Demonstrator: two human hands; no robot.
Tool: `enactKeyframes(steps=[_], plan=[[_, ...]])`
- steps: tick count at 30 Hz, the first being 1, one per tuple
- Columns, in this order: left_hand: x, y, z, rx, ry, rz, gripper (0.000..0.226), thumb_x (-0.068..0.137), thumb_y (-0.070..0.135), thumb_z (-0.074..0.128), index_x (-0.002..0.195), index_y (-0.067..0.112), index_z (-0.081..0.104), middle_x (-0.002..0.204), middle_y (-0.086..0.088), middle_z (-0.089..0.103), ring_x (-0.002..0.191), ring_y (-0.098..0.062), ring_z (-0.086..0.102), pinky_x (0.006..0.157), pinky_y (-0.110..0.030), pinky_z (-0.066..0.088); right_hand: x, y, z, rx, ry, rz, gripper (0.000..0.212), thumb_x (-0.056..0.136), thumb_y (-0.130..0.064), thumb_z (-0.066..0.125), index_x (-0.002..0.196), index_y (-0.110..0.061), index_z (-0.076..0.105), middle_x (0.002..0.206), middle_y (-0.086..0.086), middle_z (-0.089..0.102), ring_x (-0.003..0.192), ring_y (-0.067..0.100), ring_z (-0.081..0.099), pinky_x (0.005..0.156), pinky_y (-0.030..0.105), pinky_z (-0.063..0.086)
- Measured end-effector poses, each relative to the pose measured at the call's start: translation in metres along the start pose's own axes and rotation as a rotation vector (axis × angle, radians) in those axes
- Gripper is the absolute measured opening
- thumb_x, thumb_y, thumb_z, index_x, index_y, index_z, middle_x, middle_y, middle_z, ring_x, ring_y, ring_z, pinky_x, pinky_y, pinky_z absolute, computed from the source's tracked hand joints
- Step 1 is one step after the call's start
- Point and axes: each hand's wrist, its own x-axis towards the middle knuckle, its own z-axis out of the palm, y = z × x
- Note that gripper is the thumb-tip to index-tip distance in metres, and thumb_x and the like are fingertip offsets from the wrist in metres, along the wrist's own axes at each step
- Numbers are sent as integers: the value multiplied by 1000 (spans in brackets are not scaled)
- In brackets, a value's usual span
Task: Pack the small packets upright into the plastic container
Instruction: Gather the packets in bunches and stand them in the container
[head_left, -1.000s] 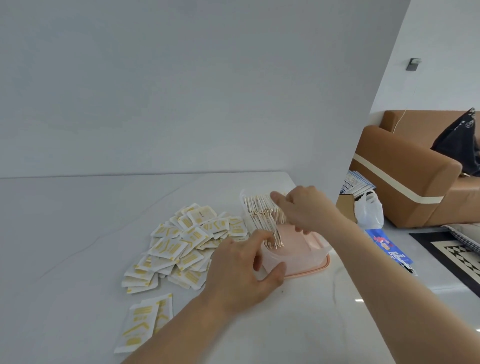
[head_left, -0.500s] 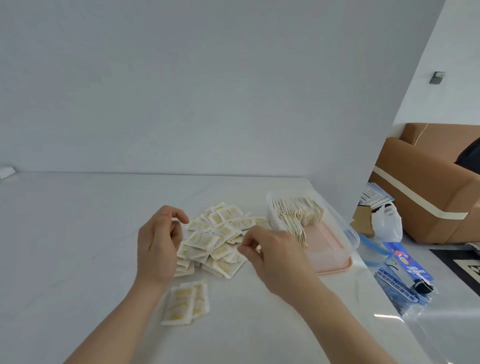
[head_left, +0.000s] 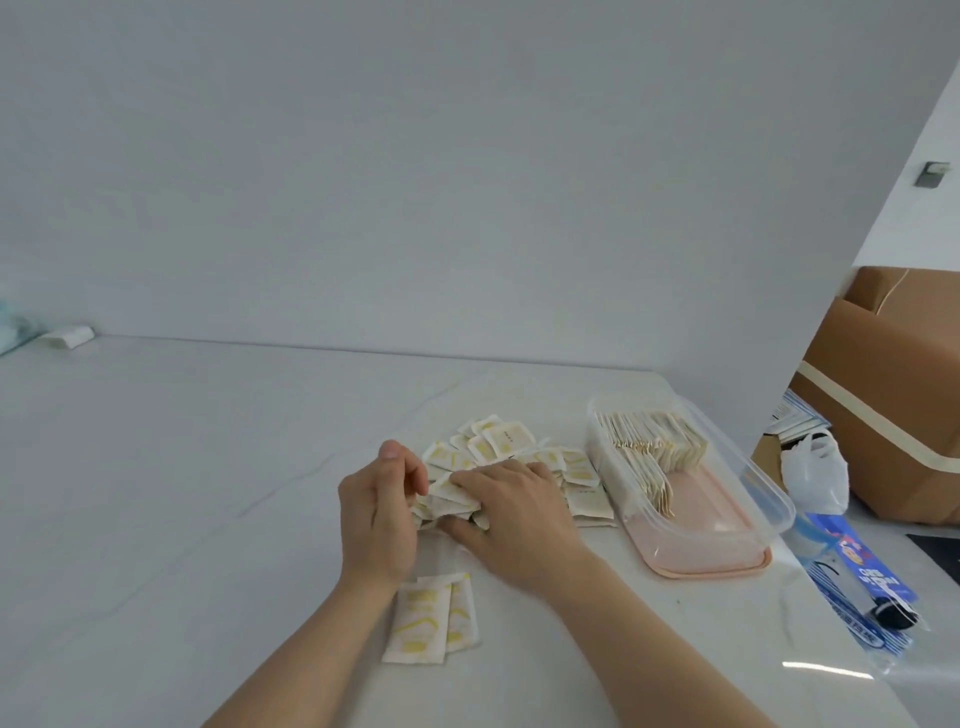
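Head camera shows both hands closed in on the near end of the loose pile of packets (head_left: 524, 457) on the white table (head_left: 208, 493), where half a second ago they hung apart above it and a second ago they were at the plastic container (head_left: 737, 488). The left hand (head_left: 382, 512) stands on its edge against the pile's left side with fingers curled onto the packets; the right hand (head_left: 511, 506) lies over them from the other side, thumb tucked under, so a bunch of packets (head_left: 449, 501) is squeezed between the two. Whether that bunch is lifted off the table cannot be told. The container sits just right of the pile, its far half filled with a row of upright packets (head_left: 649, 449), its near half bare down to the pink base. Two packets (head_left: 431, 618) lie apart, flat, near the left wrist. By my reading a fresh batch is being gathered and squared for the empty half, with plenty of the pile left.
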Motion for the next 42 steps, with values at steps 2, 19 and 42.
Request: enactKeyframes(steps=[2, 19, 42], plan=[[1, -2, 4, -10, -4, -1, 59, 100, 45, 29, 58, 10, 50, 52, 7, 47, 50, -5, 38, 52, -19, 29, 0, 8, 2, 39, 86, 9, 34, 95, -55, 45, 86, -28, 62, 76, -9, 65, 80, 21, 60, 71, 37, 39], [-34, 37, 39, -242, -516, -632, 84, 96, 72, 22, 95, 15, 83, 88, -13, 77, 66, -21, 58, 56, -28, 39, -66, 19, -30, 471, 476, 76, 33, 94, -20, 65, 123, -35, 72, 126, -20, 60, 115, 11, 53, 93, 19, 44], [-27, 35, 32, -745, -681, -798, 58, 104, 57, 40, 144, 19, 56, 131, -14, 68, 114, -32, 56, 114, -52, 43, -57, 10, -27, 389, 501, 28, 45, 82, -48, 75, 125, -37, 71, 125, -20, 55, 108, 13, 51, 88, 40, 48]])
